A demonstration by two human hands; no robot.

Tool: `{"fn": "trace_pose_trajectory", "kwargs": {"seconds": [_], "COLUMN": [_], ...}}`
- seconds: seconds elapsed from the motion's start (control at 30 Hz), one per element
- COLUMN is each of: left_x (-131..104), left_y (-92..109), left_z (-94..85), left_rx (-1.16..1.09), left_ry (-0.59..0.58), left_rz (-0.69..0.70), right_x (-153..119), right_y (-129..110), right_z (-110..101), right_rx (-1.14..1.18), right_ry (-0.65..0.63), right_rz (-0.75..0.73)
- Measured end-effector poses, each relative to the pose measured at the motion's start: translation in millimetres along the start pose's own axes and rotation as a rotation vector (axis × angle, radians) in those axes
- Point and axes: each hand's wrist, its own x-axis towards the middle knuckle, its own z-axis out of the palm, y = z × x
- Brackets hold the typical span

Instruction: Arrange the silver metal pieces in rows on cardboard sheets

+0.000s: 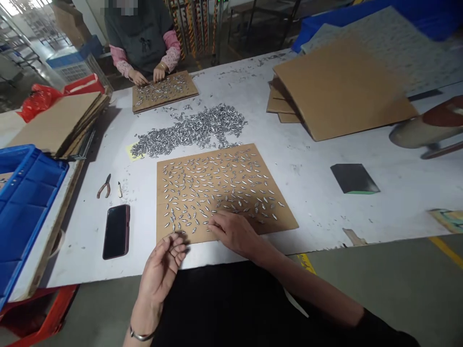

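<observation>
A brown cardboard sheet (231, 234) lies in front of me, with many small silver spindle-shaped metal pieces (204, 184) spread over it in loose rows. My right hand (235, 233) rests over the sheet's near part, thumb and fingers drawn together among the pieces. What its fingertips pinch, if anything, is hidden. At the sheet's near left corner is my left hand (164, 262), palm turned up and fingers curled in; I cannot make out anything in it. Just beyond the sheet, a long heap of the same metal pieces (195, 129) covers part of the white table (314, 212).
Pliers (104, 187), a small pointed tool (119, 189) and a phone (116, 231) lie left. A blue crate (32, 193) and stacked cardboard (58, 120) stand beyond. Opposite, a co-worker's hands (148, 76) work over another sheet. More cardboard (340, 91) and a black block (354, 178) are right.
</observation>
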Motion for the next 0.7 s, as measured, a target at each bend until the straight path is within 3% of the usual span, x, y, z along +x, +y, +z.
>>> {"fn": "trace_pose_trajectory", "kwargs": {"seconds": [0.17, 0.33, 0.47, 0.7], "left_x": [5.9, 6.5, 8.5, 14.6], "left_y": [4.6, 0.0, -0.6, -1.0], "left_z": [-6.9, -11.4, -15.8, -16.7], "left_rx": [-0.032, -0.059, -0.08, -0.111], "left_ry": [0.025, 0.038, 0.036, 0.034], "left_rz": [0.053, 0.022, 0.015, 0.009], "right_x": [15.9, 23.6, 20.0, 4.3], "right_y": [-4.3, -10.8, -3.4, 9.6], "right_z": [11.4, 26.7, 30.0, 48.6], "right_rx": [-0.225, -0.292, -0.238, -0.32], "right_ry": [-0.17, -0.217, -0.164, 0.059], "right_rz": [-0.057, -0.028, -0.118, -0.265]}}
